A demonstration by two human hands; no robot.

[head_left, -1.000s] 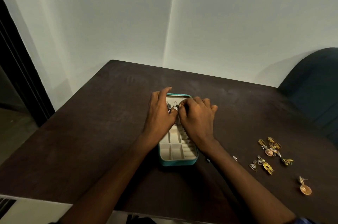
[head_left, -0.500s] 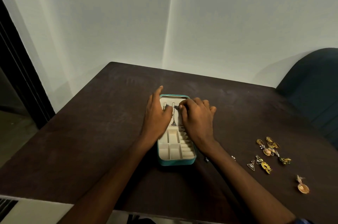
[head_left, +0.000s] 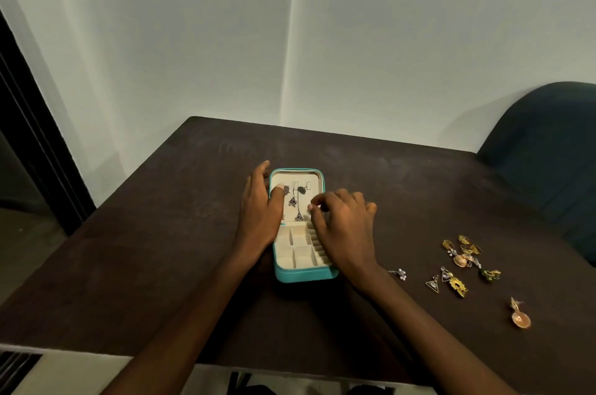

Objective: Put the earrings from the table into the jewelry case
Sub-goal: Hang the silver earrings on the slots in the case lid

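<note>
- Dark table (head_left: 161,265): case (head_left: 303,275) central, loose earrings (head_left: 464,259) well off to my right.
- Right hand (head_left: 345,227) nearer them, fingers curled, grasp unclear.
- Left hand (head_left: 258,217) rests loose on case.

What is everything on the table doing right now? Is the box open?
Jewelry case: open, flat on the table.
Dark earrings: hanging in the case's far half.
Near compartments: look empty.
Gold earrings: loose on the table, right of the case.
Left hand: resting on the case's left edge.
Right hand: over the case's right side, fingertips pinched; holding anything, cannot tell.
</note>
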